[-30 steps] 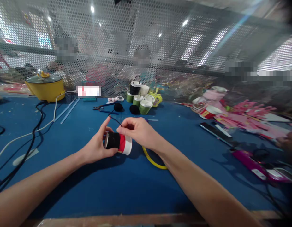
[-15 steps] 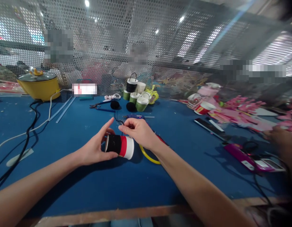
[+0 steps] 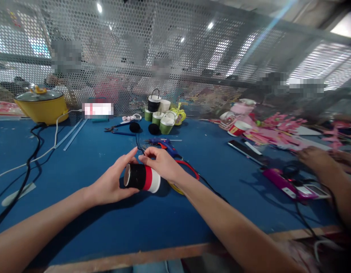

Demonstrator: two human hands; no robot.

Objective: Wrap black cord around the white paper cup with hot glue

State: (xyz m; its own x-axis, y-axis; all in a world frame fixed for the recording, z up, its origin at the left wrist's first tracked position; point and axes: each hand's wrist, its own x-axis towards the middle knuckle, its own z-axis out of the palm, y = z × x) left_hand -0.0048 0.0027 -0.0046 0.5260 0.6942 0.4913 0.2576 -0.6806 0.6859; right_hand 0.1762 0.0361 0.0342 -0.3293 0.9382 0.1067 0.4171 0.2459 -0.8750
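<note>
Black cord (image 3: pixel 137 141) wraps most of a paper cup (image 3: pixel 142 177) lying on its side, red band & white rim to the right, held just above the blue table (image 3: pixel 112 227) near centre. Left hand (image 3: pixel 112 184) cups its black end, thumb & fingers curled round it, index tip up top; right hand (image 3: pixel 161 165) pinches the cord w/ thumb & forefinger at the cup's upper edge. Glue gun (image 3: pixel 165 144) just beyond, small cups (image 3: pixel 159 117) far centre, yellow pot (image 3: pixel 40 108) far left; another person's hand (image 3: pixel 316 159) at right.

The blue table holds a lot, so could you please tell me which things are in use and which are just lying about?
In hand:
left hand
right hand
paper cup
black cord

Lying about:
yellow pot
glue gun
green cups
phone
pink scraps
</note>
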